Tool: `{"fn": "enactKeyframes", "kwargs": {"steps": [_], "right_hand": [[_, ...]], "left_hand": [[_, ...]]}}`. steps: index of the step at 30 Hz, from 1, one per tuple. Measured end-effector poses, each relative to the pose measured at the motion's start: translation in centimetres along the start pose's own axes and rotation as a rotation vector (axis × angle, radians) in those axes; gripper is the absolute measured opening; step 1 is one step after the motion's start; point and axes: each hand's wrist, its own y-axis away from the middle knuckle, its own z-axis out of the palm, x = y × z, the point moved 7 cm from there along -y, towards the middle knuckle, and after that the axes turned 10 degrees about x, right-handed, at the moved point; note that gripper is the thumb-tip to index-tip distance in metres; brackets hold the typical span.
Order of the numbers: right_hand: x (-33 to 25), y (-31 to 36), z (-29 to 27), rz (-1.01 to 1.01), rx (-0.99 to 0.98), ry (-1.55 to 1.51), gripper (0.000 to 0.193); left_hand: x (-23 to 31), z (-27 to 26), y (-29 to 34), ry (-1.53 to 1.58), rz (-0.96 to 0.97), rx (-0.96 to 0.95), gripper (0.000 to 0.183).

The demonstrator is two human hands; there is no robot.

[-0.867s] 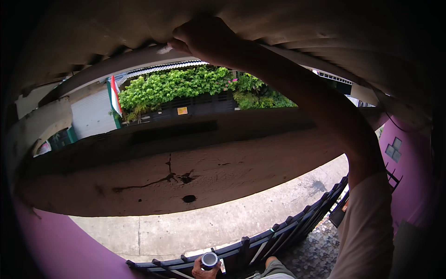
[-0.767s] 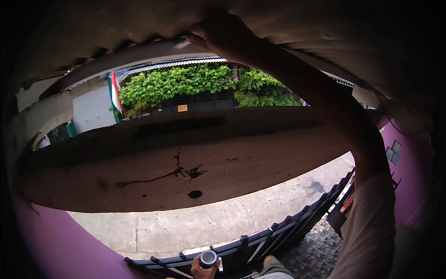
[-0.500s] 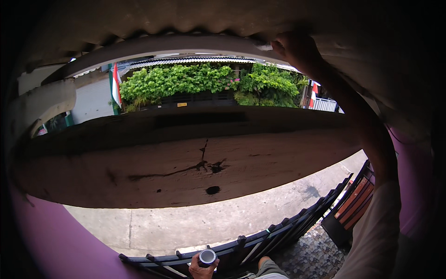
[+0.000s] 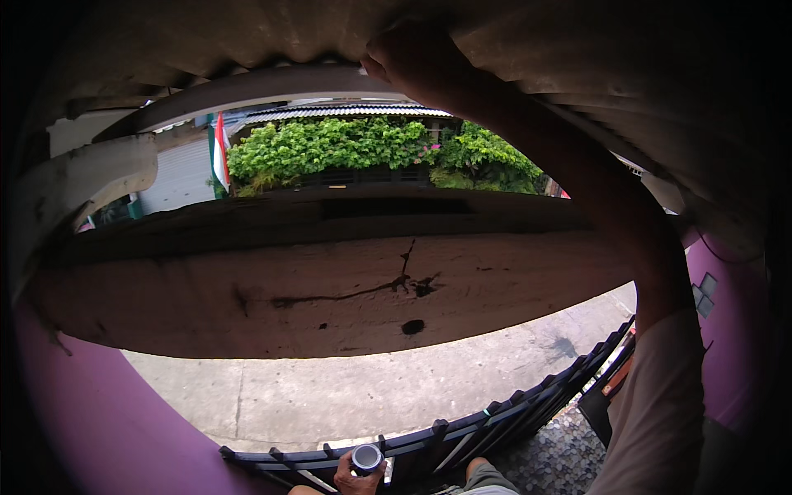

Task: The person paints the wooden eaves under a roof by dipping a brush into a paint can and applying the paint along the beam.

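A: Nearest?
B: The right hand is reaching up above the beam, right by the corrugated roof. Fingers are curling in; too dark to tell whether they're clamping anything, or whether they're touching the roof.
A: Beam itself?
B: Running across the view, showing a dark crack and a black patch.
A: Other hand?
B: The left hand is showing below the beam, clamping round an open container. That's also sitting below the beam, pale inside, mouth facing up.
A: Further out?
B: Black gate is curving below the beam; concrete road is showing just under its lower edge.
A: Farthest?
B: Green hedge is spreading above the beam's middle; red-and-white flag is hanging above its left part.
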Motion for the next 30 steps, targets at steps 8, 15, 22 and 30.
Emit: {"fn": "enactKeyframes", "kwargs": {"steps": [8, 15, 22, 30], "right_hand": [[-1.6, -0.8, 0.1, -0.034, 0.129, -0.14, 0.029], [3.1, 5.4, -1.8, 0.141, -0.042, 0.098, 0.026], [-1.2, 0.0, -2.3, -0.082, 0.219, -0.134, 0.023], [4.6, 7.3, -1.7, 0.182, -0.006, -0.032, 0.028]], "left_hand": [[-4.3, 2.0, 0.4, 0.147, -0.023, -0.076, 0.052], [-2.5, 1.2, 0.3, 0.2, -0.002, -0.086, 0.05], [-2.9, 1.4, 0.4, 0.241, 0.016, -0.076, 0.049], [-2.1, 1.3, 0.2, 0.149, 0.001, -0.076, 0.053]]}}
